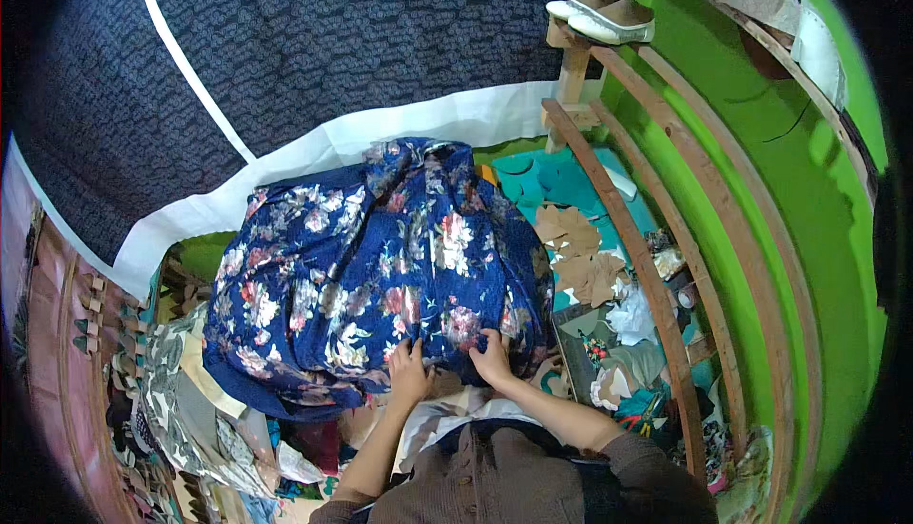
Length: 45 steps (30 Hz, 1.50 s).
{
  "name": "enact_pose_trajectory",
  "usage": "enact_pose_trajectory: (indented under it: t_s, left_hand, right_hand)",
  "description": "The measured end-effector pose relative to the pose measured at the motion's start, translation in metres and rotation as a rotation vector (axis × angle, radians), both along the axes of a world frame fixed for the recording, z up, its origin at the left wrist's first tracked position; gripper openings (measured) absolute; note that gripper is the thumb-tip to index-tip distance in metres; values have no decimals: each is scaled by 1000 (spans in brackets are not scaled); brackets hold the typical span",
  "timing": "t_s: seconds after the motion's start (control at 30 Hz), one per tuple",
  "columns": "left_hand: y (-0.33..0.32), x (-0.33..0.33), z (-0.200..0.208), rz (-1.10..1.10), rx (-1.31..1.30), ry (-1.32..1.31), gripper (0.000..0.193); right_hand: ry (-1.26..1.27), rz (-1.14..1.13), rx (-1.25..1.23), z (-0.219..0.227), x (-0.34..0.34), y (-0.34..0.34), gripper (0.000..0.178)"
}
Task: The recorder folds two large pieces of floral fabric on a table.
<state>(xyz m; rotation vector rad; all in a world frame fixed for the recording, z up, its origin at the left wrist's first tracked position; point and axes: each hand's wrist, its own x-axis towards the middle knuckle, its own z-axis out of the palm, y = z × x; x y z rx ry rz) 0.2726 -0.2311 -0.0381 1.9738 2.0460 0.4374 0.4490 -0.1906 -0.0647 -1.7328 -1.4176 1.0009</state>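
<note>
A dark blue cloth with white and pink flowers (380, 267) lies in a broad, wrinkled heap in front of me, draped over something I cannot make out. At its near edge, my left hand (409, 372) is closed on the cloth, fingertips pointing away from me. A short way to the right, my right hand (491, 360) pinches the same edge between thumb and fingers. The cloth between the two hands hangs in small folds. Its far end rises in a gathered bunch near the white-bordered wall covering.
Curved wooden rails (699, 172) run along the green wall (846, 267) at right, with white shoes (604, 22) on top. Brown cut pieces (575, 243) and scraps lie beside the cloth. Camouflage fabric (181, 391) is heaped at left, near racks of shoe parts (128, 410).
</note>
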Motion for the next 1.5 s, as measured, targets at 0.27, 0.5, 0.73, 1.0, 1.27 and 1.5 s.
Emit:
enact_pose_trajectory:
  t_s: [0.27,0.5,0.73,1.0,1.27,1.5]
  left_hand:
    - [-4,2,-1,13,-40,42,69]
    - [-2,9,-2,44,-47,28,72]
    - [-6,-1,0,39,15,62,84]
    - [-1,7,-7,29,74,263,67]
    - [6,-12,7,-136,33,431,48]
    - [-8,-5,21,-134,76,171,35]
  right_hand:
    - [-70,-183,-142,12,-10,-13,62]
    - [180,-45,-161,-12,3,10,32]
    - [532,-529,183,65,183,119,19]
    - [-252,-144,89,40,160,82,77]
    - [-361,191,61,29,78,20,62]
    - [-384,264,221,34,79,20,53]
